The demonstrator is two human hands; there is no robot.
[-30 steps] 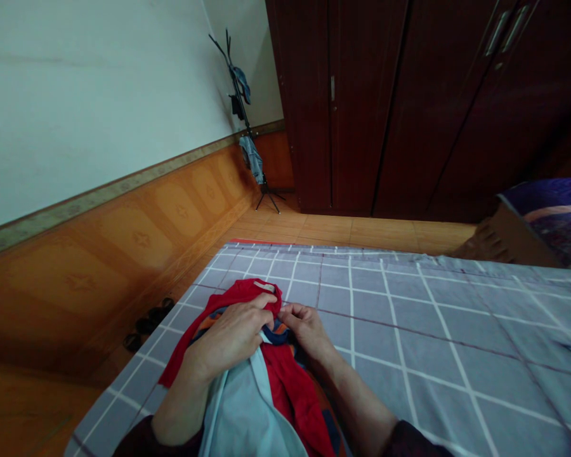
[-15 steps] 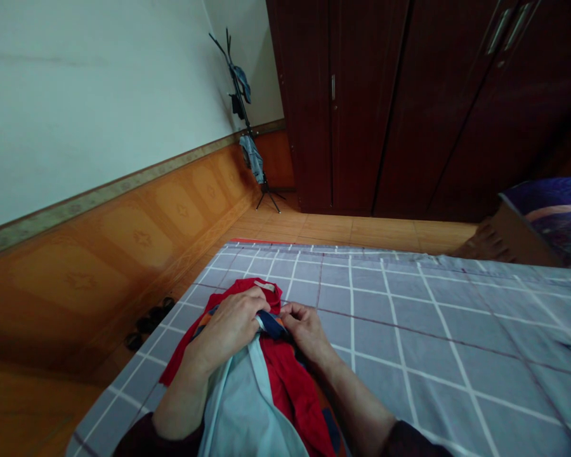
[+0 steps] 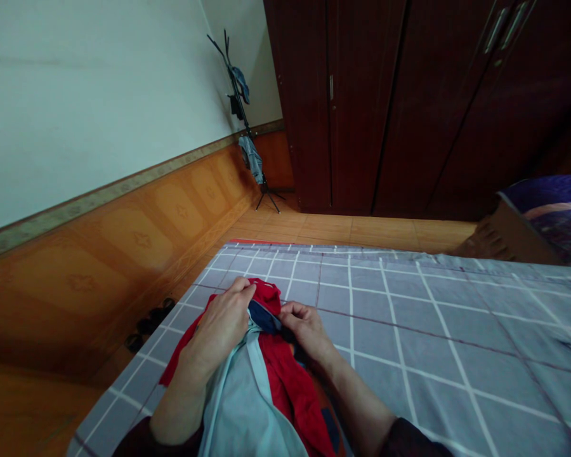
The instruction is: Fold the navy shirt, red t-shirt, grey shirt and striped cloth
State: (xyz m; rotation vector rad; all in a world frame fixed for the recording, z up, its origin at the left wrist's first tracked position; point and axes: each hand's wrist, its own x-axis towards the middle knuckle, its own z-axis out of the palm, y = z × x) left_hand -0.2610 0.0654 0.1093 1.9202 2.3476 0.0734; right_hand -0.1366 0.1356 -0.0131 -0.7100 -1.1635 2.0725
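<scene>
A red garment [image 3: 290, 381] with navy and orange patches lies bunched on the bed, together with pale blue cloth [image 3: 252, 400] that reaches toward me. My left hand [image 3: 226, 320] rests over the upper left of the bundle, its bent fingers closed on the red fabric near the neckline; the fingertips are partly hidden. On the other side, my right hand [image 3: 305, 325] pinches the edge of the navy band [image 3: 265, 318] between thumb and forefinger. That band stretches between both hands, with the pale blue cloth just below it.
Under the garments is a bed with a grey checked sheet [image 3: 371, 304]. Dark shoes [image 3: 147, 324] sit on the floor to the left. A coat stand [image 3: 247, 120] occupies the far corner beside dark red wardrobes [image 3: 352, 127]. A box with purple cloth [image 3: 552, 203] stands at right.
My left hand has shifted up and slightly left to the red neckline, covering the white label there. More of the navy band shows. My right hand stays nearly in place.
</scene>
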